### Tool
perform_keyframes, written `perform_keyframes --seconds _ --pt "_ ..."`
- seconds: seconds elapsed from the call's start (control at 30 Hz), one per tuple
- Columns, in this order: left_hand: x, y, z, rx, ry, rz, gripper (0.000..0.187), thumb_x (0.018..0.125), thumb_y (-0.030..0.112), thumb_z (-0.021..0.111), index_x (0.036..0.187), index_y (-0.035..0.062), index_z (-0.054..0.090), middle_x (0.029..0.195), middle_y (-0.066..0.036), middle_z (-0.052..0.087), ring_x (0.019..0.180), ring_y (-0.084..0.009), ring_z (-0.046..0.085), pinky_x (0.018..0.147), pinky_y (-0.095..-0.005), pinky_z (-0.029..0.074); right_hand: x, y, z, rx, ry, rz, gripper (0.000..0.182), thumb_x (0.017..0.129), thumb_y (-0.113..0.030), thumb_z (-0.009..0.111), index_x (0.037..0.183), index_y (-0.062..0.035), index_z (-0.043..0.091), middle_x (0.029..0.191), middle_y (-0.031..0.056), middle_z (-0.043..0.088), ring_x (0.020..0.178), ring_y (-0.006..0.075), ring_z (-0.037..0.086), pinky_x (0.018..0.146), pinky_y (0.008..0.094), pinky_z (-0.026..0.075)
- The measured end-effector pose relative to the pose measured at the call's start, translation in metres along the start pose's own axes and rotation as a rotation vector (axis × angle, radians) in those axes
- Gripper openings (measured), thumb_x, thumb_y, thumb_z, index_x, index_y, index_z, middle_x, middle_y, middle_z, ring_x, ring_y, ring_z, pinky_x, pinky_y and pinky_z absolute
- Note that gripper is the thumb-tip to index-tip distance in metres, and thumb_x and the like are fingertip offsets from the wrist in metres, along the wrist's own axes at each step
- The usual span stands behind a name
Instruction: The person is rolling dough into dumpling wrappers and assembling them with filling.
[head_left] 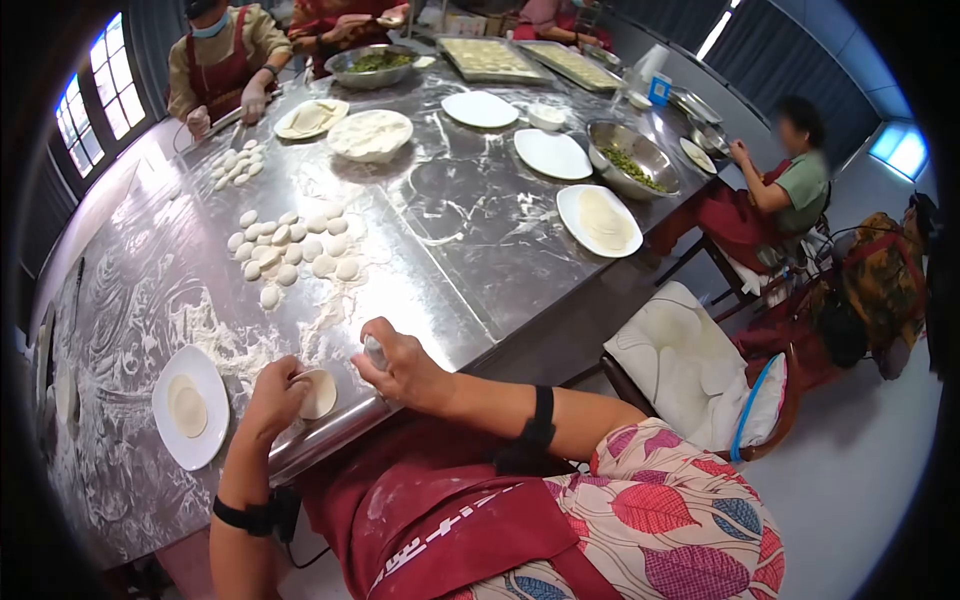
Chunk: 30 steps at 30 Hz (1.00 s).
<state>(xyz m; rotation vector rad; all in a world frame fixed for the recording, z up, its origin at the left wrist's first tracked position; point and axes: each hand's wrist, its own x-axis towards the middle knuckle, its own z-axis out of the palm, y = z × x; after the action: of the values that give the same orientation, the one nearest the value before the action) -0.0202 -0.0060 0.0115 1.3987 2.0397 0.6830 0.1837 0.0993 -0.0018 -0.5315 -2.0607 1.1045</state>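
Observation:
My left hand (277, 400) pinches the edge of a round dough wrapper (319, 394) at the table's front edge. To the right of it, my right hand (402, 372) is raised with its fingers curled around what looks like a short grey rod (374, 352); only a rounded end shows, the rest is hidden in the grip. Left of my left hand, a white oval plate (163, 400) holds flat round wrappers (187, 406). Beyond my hands lies a cluster of small dough pieces (288, 245) on scattered flour.
The floury metal table (440, 265) carries a bowl of flour (370, 135), white plates (552, 153), a steel bowl of green filling (632, 160) and trays (490, 58). Several people work around it; one person (785, 190) sits at right. A cushioned chair (670, 360) stands beside me.

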Motion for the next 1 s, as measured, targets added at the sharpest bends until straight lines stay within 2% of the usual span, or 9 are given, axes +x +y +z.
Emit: perform_keyframes --seconds 0.13,0.23,0.3,0.33,0.4,0.53,0.67,0.93,1.0 --pt "-0.004 0.000 -0.003 -0.094 -0.051 -0.044 0.011 0.075 0.009 0.061 0.077 0.0000 0.055 0.067 -0.008 0.055 0.064 -0.0156 0.051 0.057 -0.0311 0.041 0.033 0.016 0.014 -0.120 0.042 -0.102 0.034 0.079 -0.011 0.065 0.104 -0.0015 0.045 0.080 0.0229 0.057 0.071 0.0369 0.060 0.062 0.0416 0.047" --pt "0.015 -0.015 0.000 0.163 0.015 0.093 0.025 0.079 0.026 0.060 0.081 0.0007 0.061 0.070 -0.017 0.061 0.063 -0.0254 0.057 0.059 -0.0387 0.044 0.070 0.077 0.049 -0.298 0.039 -0.354 0.056 0.085 -0.011 0.053 0.132 0.0089 0.031 0.121 0.0338 0.046 0.113 0.0387 0.048 0.096 0.0351 0.040" --pt "0.012 0.002 -0.010 0.089 -0.148 -0.033 0.023 0.076 0.022 0.062 0.079 -0.0004 0.063 0.073 -0.020 0.063 0.067 -0.0311 0.060 0.061 -0.0400 0.045 0.069 0.055 0.037 -0.157 0.014 -0.222 0.035 0.084 -0.011 0.054 0.113 0.0080 0.046 0.090 0.0285 0.059 0.080 0.0417 0.058 0.070 0.0413 0.048" --pt "0.018 -0.019 -0.008 0.218 -0.108 0.180 0.020 0.072 0.018 0.062 0.079 -0.0007 0.061 0.067 -0.018 0.060 0.061 -0.0254 0.055 0.059 -0.0376 0.043 0.056 0.033 0.028 0.025 0.008 -0.071 0.026 0.082 -0.007 0.057 0.103 0.0032 0.046 0.074 0.0229 0.058 0.063 0.0392 0.057 0.057 0.0437 0.045" --pt "0.015 -0.013 -0.015 0.246 -0.112 0.121 0.018 0.067 0.014 0.064 0.079 -0.0001 0.061 0.069 -0.018 0.060 0.063 -0.0270 0.056 0.061 -0.0374 0.043 0.024 0.019 0.014 -0.063 0.079 -0.117 0.026 0.078 0.000 0.060 0.097 -0.0026 0.042 0.066 0.0158 0.054 0.054 0.0287 0.057 0.050 0.0369 0.045" --pt "0.019 -0.008 -0.019 -0.046 -0.052 -0.076 0.017 0.071 0.011 0.064 0.085 0.0002 0.064 0.073 -0.016 0.063 0.069 -0.0234 0.059 0.064 -0.0347 0.045 -0.013 0.003 0.002 0.007 0.058 -0.049 0.026 0.079 0.000 0.061 0.097 -0.0048 0.042 0.067 0.0077 0.054 0.053 0.0168 0.057 0.047 0.0300 0.045" --pt "0.040 -0.007 -0.015 -0.069 0.029 -0.019 0.020 0.071 0.014 0.066 0.087 0.0011 0.065 0.078 -0.017 0.064 0.073 -0.0249 0.061 0.067 -0.0344 0.047 -0.011 -0.008 0.003 0.070 0.037 0.038 0.025 0.082 0.000 0.060 0.098 -0.0054 0.041 0.070 0.0056 0.054 0.053 0.0097 0.056 0.045 0.0248 0.044" --pt "0.027 -0.009 -0.019 0.135 0.028 -0.103 0.022 0.070 0.019 0.067 0.082 0.0001 0.066 0.074 -0.017 0.064 0.071 -0.0265 0.062 0.064 -0.0351 0.048 -0.001 0.000 0.003 0.060 0.024 0.005 0.023 0.083 -0.002 0.059 0.098 -0.0040 0.042 0.071 0.0074 0.054 0.057 0.0122 0.056 0.048 0.0270 0.045" --pt "0.019 -0.014 -0.022 0.070 0.000 -0.098 0.022 0.071 0.020 0.067 0.080 -0.0005 0.066 0.072 -0.018 0.064 0.069 -0.0260 0.062 0.064 -0.0348 0.047 0.029 0.015 0.014 -0.034 0.041 -0.045 0.023 0.083 -0.005 0.059 0.099 -0.0022 0.043 0.074 0.0127 0.056 0.062 0.0207 0.058 0.053 0.0322 0.046"
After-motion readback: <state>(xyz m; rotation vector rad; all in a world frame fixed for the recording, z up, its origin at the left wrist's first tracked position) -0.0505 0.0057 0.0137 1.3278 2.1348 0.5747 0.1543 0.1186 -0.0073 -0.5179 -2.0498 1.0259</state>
